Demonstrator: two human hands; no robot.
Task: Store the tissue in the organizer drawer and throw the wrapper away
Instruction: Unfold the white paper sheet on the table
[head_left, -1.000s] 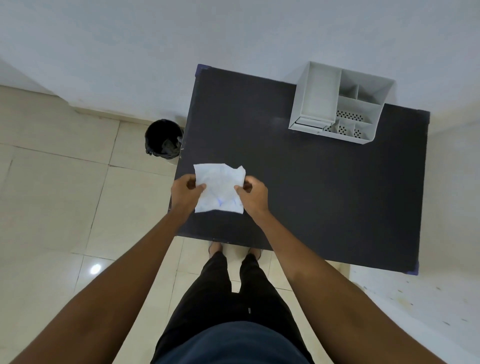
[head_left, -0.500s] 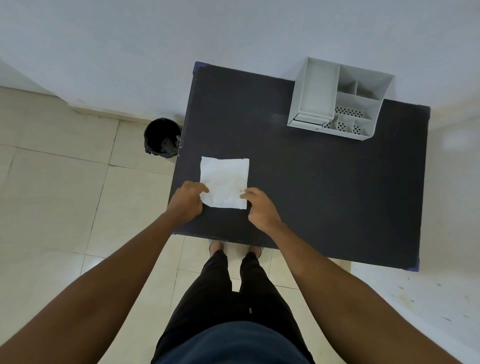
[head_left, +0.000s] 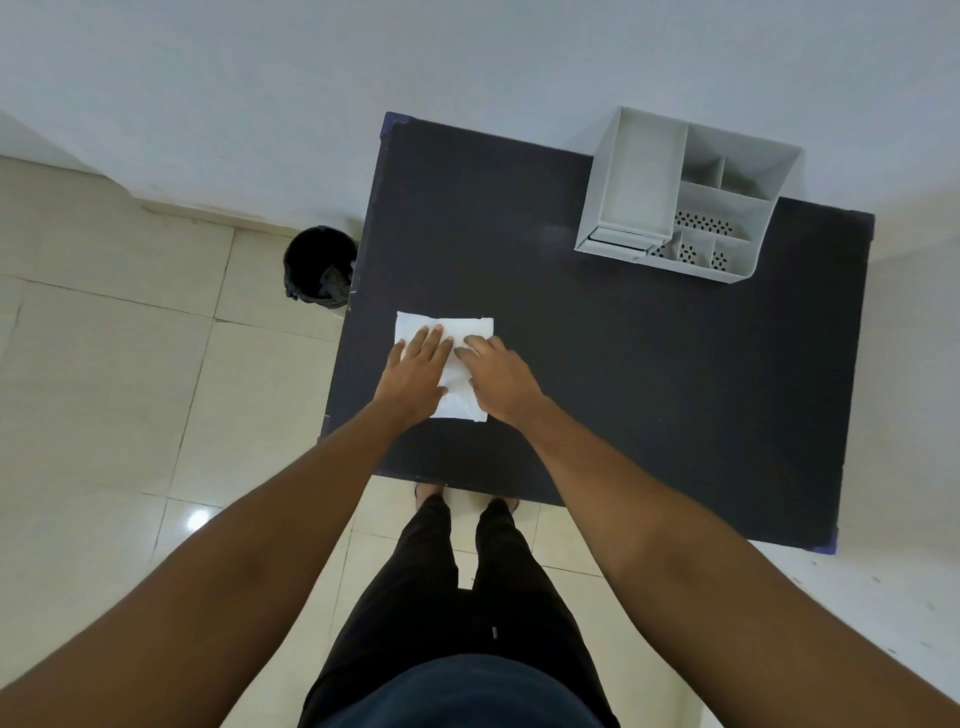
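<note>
I have both hands flat on the tissue (head_left: 467, 332), which lies spread on the near-left part of the dark bench (head_left: 623, 389), close to its left edge. My left hand (head_left: 418, 371) is open, palm down, fingers (head_left: 434, 338) extended over the sheet's left half; my right hand (head_left: 498, 376) is likewise open and pressing the right half, gripping nothing. The two hands nearly meet at the sheet's middle. I judge this to be smoothing or creasing the tissue so it folds small enough for storing.

What the next move turns on: the grey organizer (head_left: 680, 197) stands at the far right of the bench, well apart from the tissue, diagonally away and to the right of my hands. Its drawer (head_left: 618, 243) sits at the near-left corner of the unit, facing me, and looks closed or nearly so. The right hand is the nearer one to it. The black bin (head_left: 319, 267) stands on the floor just beside the bench's left edge, nearer my left hand. I cannot pick out a wrapper anywhere
</note>
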